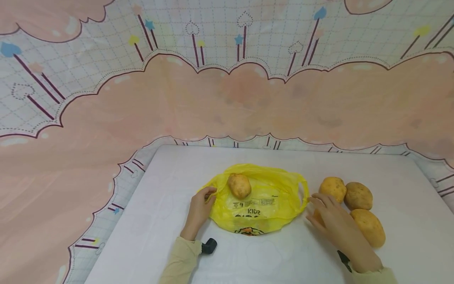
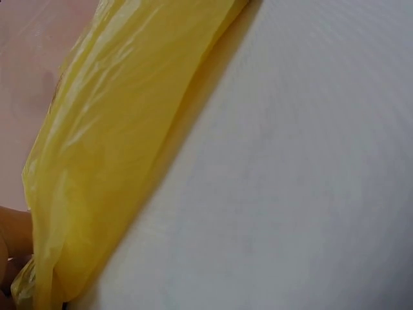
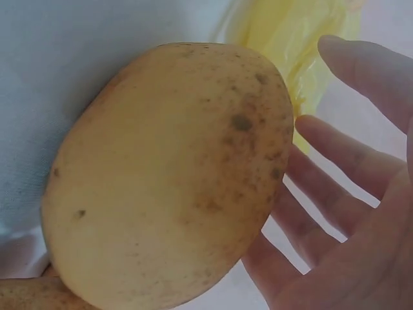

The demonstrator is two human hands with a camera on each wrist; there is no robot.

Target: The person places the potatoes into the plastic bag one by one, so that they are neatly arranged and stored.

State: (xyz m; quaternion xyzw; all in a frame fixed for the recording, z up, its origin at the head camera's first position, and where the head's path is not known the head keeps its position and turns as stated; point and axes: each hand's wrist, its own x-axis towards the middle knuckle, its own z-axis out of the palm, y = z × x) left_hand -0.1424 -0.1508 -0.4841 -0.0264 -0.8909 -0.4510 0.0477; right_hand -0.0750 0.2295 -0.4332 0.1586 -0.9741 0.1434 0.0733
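A yellow plastic bag lies spread on the table with its mouth open, one potato inside toward its left. The left hand pinches the bag's left edge between thumb and fingers; in the left wrist view the bag's yellow side rises beside it. Fingers spread, the right hand hovers over a partly hidden potato, near the bag's right handle. In the right wrist view its fingers extend beside a large spotted potato, not wrapped round it.
Right of the bag, several potatoes lie grouped, among them a yellow one, a browner one and a large one. All stand on a white table. A patterned cloth hangs behind it. Black devices sit at the wrists.
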